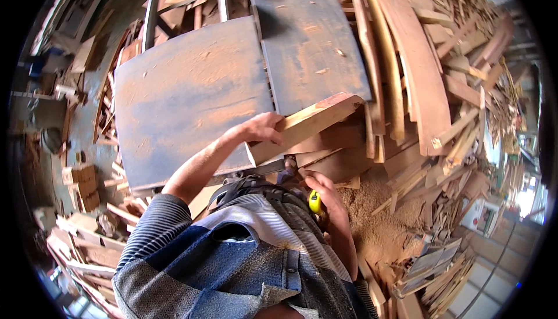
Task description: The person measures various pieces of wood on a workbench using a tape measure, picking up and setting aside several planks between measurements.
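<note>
My left hand (265,128) is closed around the near left end of a thick squared wooden beam (317,118). The beam slants up to the right, over the front edge of the grey metal table (192,104). Low by my right hip, my right hand (326,192) curls around a yellow tape measure (314,201). Its palm side and some fingers are hidden, and the tape measure is close against my clothes.
Sawdust and chips lie on the table and its second panel (314,46). Long boards (412,57) lean at its right, before a large pile of offcuts (465,86). Sawdust (378,214) heaps on the floor at right. Stacked blocks (81,185) stand at left.
</note>
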A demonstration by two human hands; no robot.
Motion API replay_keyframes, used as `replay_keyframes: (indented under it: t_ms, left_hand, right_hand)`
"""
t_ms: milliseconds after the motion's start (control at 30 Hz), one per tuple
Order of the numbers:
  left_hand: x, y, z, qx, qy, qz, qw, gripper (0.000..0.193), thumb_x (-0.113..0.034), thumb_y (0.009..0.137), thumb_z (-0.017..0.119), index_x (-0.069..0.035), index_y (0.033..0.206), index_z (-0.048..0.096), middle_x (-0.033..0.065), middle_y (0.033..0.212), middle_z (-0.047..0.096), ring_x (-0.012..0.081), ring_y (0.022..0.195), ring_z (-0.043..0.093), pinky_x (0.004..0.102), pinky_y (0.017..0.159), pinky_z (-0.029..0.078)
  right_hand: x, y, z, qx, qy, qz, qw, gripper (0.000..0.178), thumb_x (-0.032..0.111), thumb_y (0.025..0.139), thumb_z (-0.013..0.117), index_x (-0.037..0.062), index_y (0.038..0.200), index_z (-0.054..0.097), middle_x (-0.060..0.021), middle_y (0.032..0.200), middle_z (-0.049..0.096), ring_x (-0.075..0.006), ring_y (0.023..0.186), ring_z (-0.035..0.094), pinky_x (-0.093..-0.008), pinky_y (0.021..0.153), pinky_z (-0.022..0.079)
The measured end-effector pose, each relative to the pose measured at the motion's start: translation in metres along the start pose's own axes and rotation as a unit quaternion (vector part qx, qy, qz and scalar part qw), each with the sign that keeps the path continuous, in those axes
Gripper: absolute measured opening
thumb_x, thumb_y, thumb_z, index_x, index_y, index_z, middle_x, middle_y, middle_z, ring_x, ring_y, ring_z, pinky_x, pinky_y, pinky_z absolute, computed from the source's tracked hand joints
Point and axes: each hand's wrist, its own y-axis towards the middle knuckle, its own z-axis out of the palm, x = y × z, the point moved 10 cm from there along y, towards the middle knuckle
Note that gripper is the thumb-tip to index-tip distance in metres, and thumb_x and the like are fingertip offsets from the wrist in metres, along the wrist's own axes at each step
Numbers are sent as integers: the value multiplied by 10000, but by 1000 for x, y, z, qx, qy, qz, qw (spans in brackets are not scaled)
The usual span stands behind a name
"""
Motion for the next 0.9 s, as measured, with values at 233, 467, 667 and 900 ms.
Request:
replay_keyframes:
  t_ms: [233, 467, 667, 900]
  left_hand:
    - [139, -122, -61, 46, -65, -104, 991, 718, -284, 666, 819, -5, 1300, 634, 117, 1088, 724, 217, 978, 671, 368, 865, 525]
    - [173, -215, -91, -281, 257, -102, 919, 385, -247, 812, 747, -25, 1123, 697, 215, 1316, 593, 393, 1276, 547, 449, 1053, 477]
    - [99, -233, -15, -405, 89, -1, 910, 347, -119, 849, 757, 11, 1164, 689, 180, 1192, 705, 352, 1066, 694, 420, 926, 574]
    - [57, -162, 60, -141, -192, 72, 969, 329, -214, 950, 696, 28, 1174, 689, 173, 1029, 741, 210, 949, 692, 358, 852, 549]
  right_hand:
    - [-31, 3, 15, -21, -13, 28, 999, 314, 210, 997, 602, 29, 1252, 581, -66, 989, 653, -125, 851, 594, -251, 773, 479]
    - [-24, -5, 26, -62, -14, 61, 996, 323, 239, 960, 674, 10, 1186, 644, -57, 916, 656, -133, 799, 608, -257, 717, 480]
    - [4, 23, 71, 29, -105, 17, 994, 419, 270, 928, 720, -11, 1222, 624, -89, 981, 678, -177, 878, 650, -291, 791, 513]
    - [44, 39, 165, 129, -406, -89, 900, 818, 440, 844, 779, -18, 1442, 460, -225, 1161, 647, -297, 1079, 646, -400, 930, 514]
